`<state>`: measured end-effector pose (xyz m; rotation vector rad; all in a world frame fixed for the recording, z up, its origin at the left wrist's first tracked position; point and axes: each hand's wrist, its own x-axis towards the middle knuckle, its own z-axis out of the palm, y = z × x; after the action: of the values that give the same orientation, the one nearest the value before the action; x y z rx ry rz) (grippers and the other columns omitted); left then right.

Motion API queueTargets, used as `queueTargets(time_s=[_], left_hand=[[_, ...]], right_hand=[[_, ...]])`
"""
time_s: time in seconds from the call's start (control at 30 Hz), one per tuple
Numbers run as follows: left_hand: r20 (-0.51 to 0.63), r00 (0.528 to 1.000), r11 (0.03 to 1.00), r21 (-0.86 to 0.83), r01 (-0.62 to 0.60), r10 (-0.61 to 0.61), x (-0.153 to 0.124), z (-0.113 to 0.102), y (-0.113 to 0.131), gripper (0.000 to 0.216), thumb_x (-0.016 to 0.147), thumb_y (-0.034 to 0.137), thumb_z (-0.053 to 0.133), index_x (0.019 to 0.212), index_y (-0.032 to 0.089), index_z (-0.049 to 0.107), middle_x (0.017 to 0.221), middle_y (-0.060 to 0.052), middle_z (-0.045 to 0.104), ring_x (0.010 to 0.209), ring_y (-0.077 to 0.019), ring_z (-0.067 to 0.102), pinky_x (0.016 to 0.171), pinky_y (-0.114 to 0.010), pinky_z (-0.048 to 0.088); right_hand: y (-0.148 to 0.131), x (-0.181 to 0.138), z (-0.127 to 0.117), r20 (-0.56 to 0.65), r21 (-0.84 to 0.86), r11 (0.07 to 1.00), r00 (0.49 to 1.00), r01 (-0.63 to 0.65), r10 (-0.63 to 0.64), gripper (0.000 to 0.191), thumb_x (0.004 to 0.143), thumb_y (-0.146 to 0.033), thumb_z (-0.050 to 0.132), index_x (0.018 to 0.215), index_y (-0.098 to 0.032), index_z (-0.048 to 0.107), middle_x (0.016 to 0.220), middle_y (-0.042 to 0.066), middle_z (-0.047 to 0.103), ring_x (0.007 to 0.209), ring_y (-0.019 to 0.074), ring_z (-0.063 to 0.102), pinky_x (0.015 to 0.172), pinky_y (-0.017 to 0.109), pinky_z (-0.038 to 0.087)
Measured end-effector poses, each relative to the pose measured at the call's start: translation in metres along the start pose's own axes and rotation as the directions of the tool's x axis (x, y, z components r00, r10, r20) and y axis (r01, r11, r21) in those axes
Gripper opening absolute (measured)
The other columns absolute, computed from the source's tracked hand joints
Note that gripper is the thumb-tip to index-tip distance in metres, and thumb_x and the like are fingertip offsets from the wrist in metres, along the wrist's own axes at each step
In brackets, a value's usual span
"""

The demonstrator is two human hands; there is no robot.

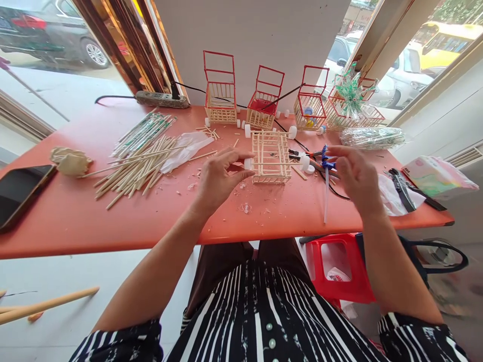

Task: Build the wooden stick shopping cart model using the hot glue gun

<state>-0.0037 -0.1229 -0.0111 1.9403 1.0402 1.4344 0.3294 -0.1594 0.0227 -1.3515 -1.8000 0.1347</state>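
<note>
A small cart frame (270, 157) built of pale wooden sticks sits on the orange table (113, 221), with white bottle-cap wheels at its corners. My left hand (219, 176) rests beside its left edge, thumb and fingers pinched on a white cap wheel (248, 163). My right hand (354, 173) hovers to the right of the cart, its fingers closed on a blue-tipped glue gun (326, 173) whose white glue stick points down toward the table edge.
Loose and wrapped chopsticks (139, 156) lie at the left, with a phone (20, 191) and a crumpled cloth (70, 161). Several finished red-handled carts (264, 103) line the back. Pliers (302, 153), black cutters (402, 188) and a tissue pack (437, 176) lie to the right. A red stool (335, 266) stands below.
</note>
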Motion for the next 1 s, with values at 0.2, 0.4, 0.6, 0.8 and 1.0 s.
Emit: queueTargets(time_s=[0.2,0.4,0.6,0.8,1.0], left_hand=[[0.049,0.998,0.998,0.036,-0.044,0.042,-0.003,0.002,-0.005,0.025,0.087,0.028,0.085,0.111,0.023,0.084,0.105,-0.006,0.080,0.087,-0.0185,0.076,0.084,-0.031,0.065],[0.061,0.998,0.993,0.118,-0.024,0.017,-0.004,0.003,-0.002,0.026,0.092,0.039,0.081,0.113,0.024,0.085,0.110,-0.007,0.080,0.087,-0.0197,0.075,0.087,-0.035,0.065],[0.067,0.998,0.992,0.123,-0.016,0.008,-0.003,0.003,-0.002,0.026,0.092,0.038,0.080,0.114,0.024,0.085,0.115,-0.007,0.080,0.087,-0.0189,0.075,0.087,-0.034,0.065],[0.073,0.997,0.992,0.127,-0.018,0.008,-0.004,0.003,-0.003,0.028,0.084,0.018,0.084,0.110,0.026,0.085,0.111,-0.004,0.081,0.089,-0.0191,0.076,0.087,-0.033,0.065],[0.097,0.995,0.990,0.142,0.011,-0.025,-0.003,0.000,-0.004,0.027,0.081,0.015,0.084,0.106,0.024,0.084,0.109,-0.004,0.080,0.088,-0.0196,0.076,0.088,-0.035,0.065]], right_hand=[[-0.024,-0.012,0.050,0.106,0.125,0.988,0.991,-0.093,0.080,0.048,0.095,-0.060,0.073,0.127,-0.024,0.072,0.117,0.009,0.080,0.097,0.0231,0.076,0.077,0.034,0.059],[-0.016,-0.013,0.059,0.070,0.134,0.985,0.992,-0.109,0.101,0.044,0.095,-0.053,0.072,0.127,-0.023,0.076,0.114,0.008,0.079,0.092,0.0207,0.073,0.075,0.032,0.057],[-0.011,-0.017,0.065,0.062,0.125,0.989,0.995,-0.081,0.074,0.043,0.098,-0.053,0.069,0.131,-0.026,0.078,0.119,0.009,0.077,0.091,0.0199,0.071,0.074,0.033,0.059],[-0.008,-0.017,0.070,0.030,0.168,0.982,0.996,-0.086,0.082,0.041,0.095,-0.048,0.073,0.128,-0.024,0.077,0.117,0.008,0.078,0.090,0.0197,0.071,0.074,0.032,0.059],[-0.007,-0.016,0.073,0.018,0.209,0.972,0.994,-0.106,0.104,0.038,0.093,-0.051,0.076,0.120,-0.024,0.075,0.116,0.008,0.078,0.092,0.0191,0.072,0.073,0.030,0.058]])
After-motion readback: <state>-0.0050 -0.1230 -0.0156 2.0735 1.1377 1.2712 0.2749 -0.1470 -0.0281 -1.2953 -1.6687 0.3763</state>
